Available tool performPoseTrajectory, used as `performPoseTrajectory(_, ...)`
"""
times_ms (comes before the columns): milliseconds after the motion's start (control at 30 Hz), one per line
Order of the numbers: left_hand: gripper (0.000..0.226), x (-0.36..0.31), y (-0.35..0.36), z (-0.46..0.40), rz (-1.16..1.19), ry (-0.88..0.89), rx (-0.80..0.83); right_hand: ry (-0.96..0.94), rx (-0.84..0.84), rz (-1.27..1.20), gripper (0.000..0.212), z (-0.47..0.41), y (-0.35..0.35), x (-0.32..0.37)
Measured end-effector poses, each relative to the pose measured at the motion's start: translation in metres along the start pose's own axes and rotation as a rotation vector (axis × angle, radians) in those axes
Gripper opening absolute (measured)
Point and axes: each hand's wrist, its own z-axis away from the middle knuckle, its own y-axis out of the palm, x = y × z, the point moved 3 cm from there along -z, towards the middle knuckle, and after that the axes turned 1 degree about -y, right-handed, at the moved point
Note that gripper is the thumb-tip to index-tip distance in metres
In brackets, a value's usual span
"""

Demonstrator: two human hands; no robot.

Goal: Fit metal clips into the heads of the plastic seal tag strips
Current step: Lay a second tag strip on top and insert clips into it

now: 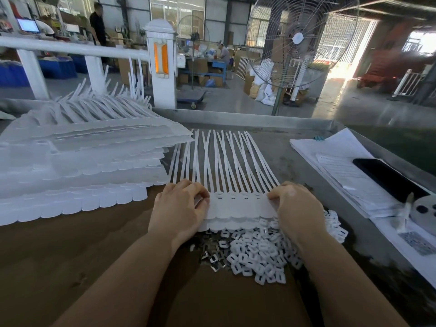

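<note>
A joined sheet of white seal tag strips [238, 204] lies in front of me, heads toward me, tails fanned away across the table. My left hand [181, 208] grips its left end with curled fingers. My right hand [297, 208] grips its right end the same way. A second sheet lies just under it. Below the sheet lies a heap of small white plastic caps [257, 253], and beside them to the left a smaller heap of shiny metal clips [212, 256].
A tall stack of white strip sheets [82, 166] fills the table's left. Papers [339, 171], a black phone [389, 178] and a grey metal disc [424, 211] lie on the right. A raised metal rim [236, 118] bounds the far edge; a floor fan [297, 41] stands beyond.
</note>
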Motion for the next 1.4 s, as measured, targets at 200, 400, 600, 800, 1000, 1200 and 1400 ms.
performPoseTrajectory(200, 0.009, 0.002, 0.001, 0.0, 0.007, 0.001, 0.001, 0.034, -0.097, -0.105, 0.019, 0.003, 0.001, -0.004)
performPoseTrajectory(400, 0.008, 0.002, 0.001, -0.001, 0.018, -0.002, -0.002, -0.086, -0.126, -0.426, 0.015, 0.007, -0.005, -0.001)
performPoseTrajectory(600, 0.008, 0.002, 0.0, -0.001, 0.018, 0.002, 0.001, -0.19, 0.16, -0.587, 0.012, 0.008, -0.014, 0.001)
performPoseTrajectory(800, 0.01, 0.002, 0.0, -0.001, 0.016, 0.002, -0.003, -0.223, 0.318, -0.613, 0.008, 0.011, -0.015, -0.002)
performPoseTrajectory(1000, 0.01, 0.003, 0.001, -0.001, 0.01, 0.0, -0.008, -0.243, 0.332, -0.606, 0.007, 0.011, -0.012, -0.004)
performPoseTrajectory(1200, 0.009, 0.004, 0.001, 0.0, 0.01, 0.004, -0.018, -0.243, 0.323, -0.514, 0.009, 0.011, -0.006, -0.008)
performPoseTrajectory(1400, 0.009, 0.004, 0.002, -0.002, 0.011, 0.0, -0.011, -0.103, 0.045, -0.635, 0.012, 0.004, -0.01, -0.014)
